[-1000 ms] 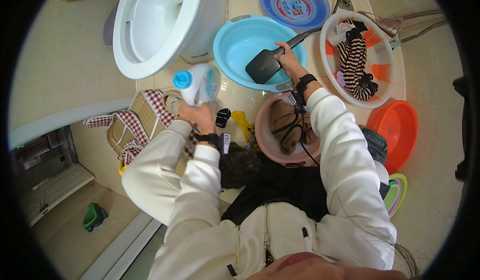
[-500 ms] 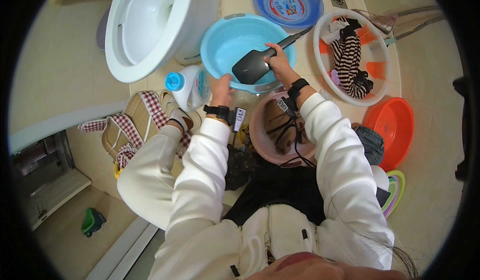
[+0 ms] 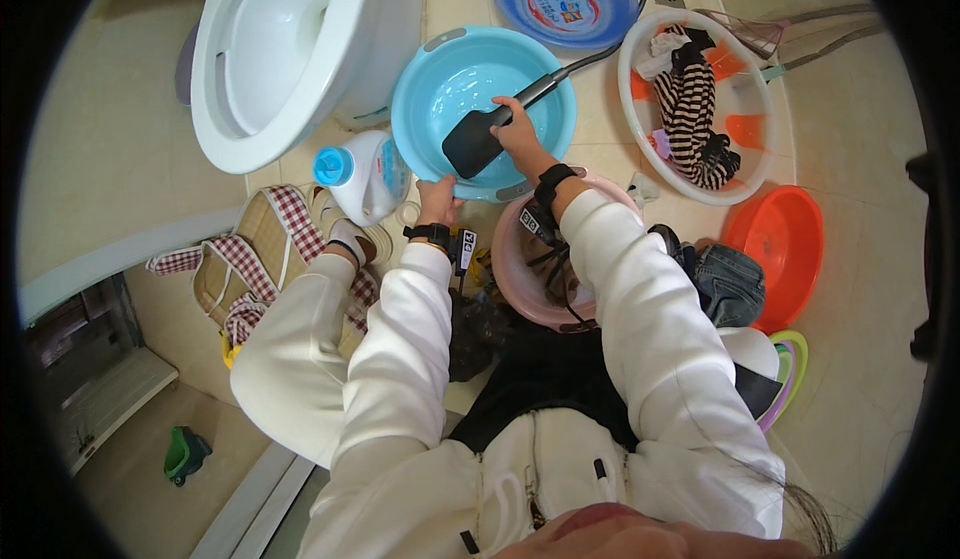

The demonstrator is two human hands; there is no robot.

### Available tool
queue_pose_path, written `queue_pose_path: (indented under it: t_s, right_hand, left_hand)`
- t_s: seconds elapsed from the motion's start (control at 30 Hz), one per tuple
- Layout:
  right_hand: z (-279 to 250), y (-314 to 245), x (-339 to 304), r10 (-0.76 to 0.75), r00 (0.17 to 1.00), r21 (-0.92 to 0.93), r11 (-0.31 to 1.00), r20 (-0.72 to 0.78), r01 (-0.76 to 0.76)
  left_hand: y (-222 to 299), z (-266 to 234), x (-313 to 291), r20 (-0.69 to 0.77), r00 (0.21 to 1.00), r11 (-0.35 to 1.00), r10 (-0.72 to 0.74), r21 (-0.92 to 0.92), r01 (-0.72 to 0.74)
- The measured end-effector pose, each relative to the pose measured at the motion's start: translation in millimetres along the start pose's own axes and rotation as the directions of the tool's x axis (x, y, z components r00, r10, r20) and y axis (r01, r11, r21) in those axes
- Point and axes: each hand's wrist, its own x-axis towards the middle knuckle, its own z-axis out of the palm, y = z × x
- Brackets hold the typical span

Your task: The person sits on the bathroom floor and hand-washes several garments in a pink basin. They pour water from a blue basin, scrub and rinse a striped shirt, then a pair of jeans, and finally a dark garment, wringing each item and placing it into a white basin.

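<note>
Since the picture from 1 second ago, the right hand [image 3: 520,131] has carried the black shower head [image 3: 478,142] from the near rim of the light-blue basin [image 3: 455,84] to over its bowl, and the left hand [image 3: 438,200] has let go of the white detergent bottle [image 3: 368,172] and moved to the basin's near edge.

The right hand's fingers are wrapped around the shower head's handle, its dark hose [image 3: 590,56] trailing away over the basin's far-right rim. The left hand's fingers curl over the basin's near rim, gripping it. The bottle with its blue cap lies just left of the basin, beside the toilet [image 3: 290,54]. A pink basin [image 3: 515,269] sits just nearer than the blue one, under the right wrist; a white basket of striped clothes [image 3: 700,109] stands to the blue basin's right.

Judging from this, water could spray past the basin's rim if the head tilts outward, and the taut hose could tug the head aside.

Whether water is flowing cannot be told. The pink basin's contents are mostly hidden by the right forearm, and the dark heap below it is hard to make out.
</note>
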Motion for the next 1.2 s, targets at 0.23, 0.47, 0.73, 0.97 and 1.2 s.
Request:
queue_pose_path:
  t_s: [0.23, 0.47, 0.73, 0.97, 1.2]
  right_hand:
    - [-36.3, -36.3, -21.3, 0.220, 0.967, 0.043, 0.973, 0.127, -0.227]
    - [-142.7, -58.0, -100.1, 0.200, 0.979, 0.059, 0.978, 0.027, -0.201]
    - [-120.0, 74.3, -226.1, -0.058, 0.969, -0.880, 0.434, -0.241, -0.194]
    - [-101.5, 103.4, -237.1, -0.221, 0.942, -0.932, 0.318, -0.253, -0.176]
    - [-130.3, 123.1, -192.9, 0.051, 0.997, -0.974, 0.217, -0.063, -0.072]
  left_hand:
    - [-7.9, -6.4, -9.3, -0.075, 0.995, 0.998, 0.065, 0.009, -0.064]
    - [-61.0, 31.6, -79.6, -0.044, 0.663, 0.589, 0.747, 0.507, -0.630]
    - [-108.0, 56.2, -151.2, 0.574, 0.793, 0.018, 0.206, 0.808, -0.589]
    - [-133.4, 51.3, -139.5, 0.534, 0.846, 0.139, -0.016, 0.839, -0.527]
    - [-164.8, 66.4, -97.9, 0.481, 0.877, -0.042, 0.010, 0.876, -0.481]
